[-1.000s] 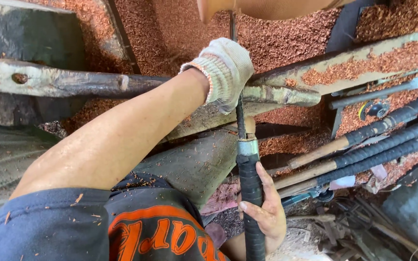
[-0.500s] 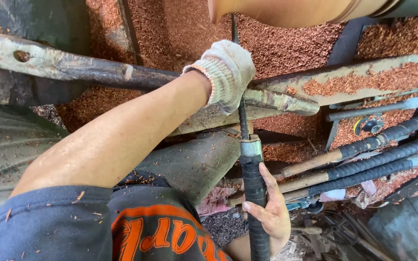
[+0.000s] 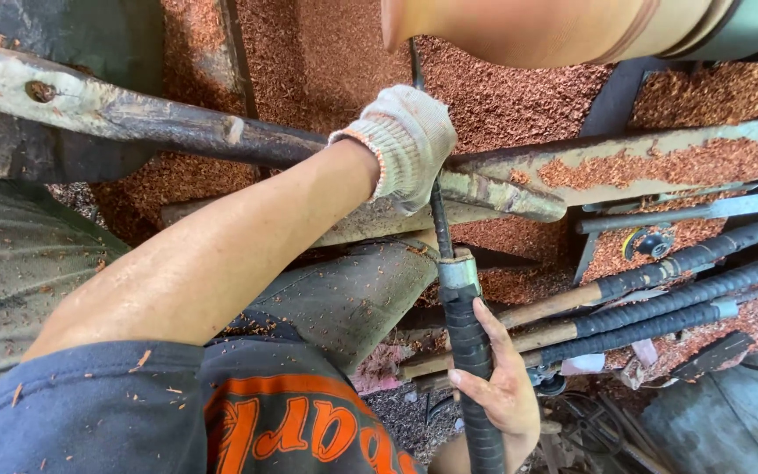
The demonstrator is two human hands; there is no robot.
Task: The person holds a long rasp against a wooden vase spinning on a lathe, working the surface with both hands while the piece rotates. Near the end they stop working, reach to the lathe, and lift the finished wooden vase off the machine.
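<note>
My left hand [image 3: 405, 145], in a white knit glove, is closed around the thin steel shaft [image 3: 440, 224] of a long turning tool where it crosses the rusty rest bar [image 3: 177, 127]. Lower down, my bare right hand [image 3: 506, 395] grips the tool's black wrapped handle [image 3: 467, 333] below its metal ferrule. The shaft runs up to a smooth, pale round wooden piece [image 3: 528, 26] at the top edge; its tip is hidden there.
Reddish wood shavings [image 3: 326, 61] cover the machine bed and ledges. Several spare long tools with black wrapped handles [image 3: 686, 298] lie on the right, beside a rusty steel rail [image 3: 660, 158]. My grey trouser leg [image 3: 353, 298] is below the bar.
The view has shifted, so more of the round wooden piece shows at the top. Both hands keep their hold on the tool in about the same places.
</note>
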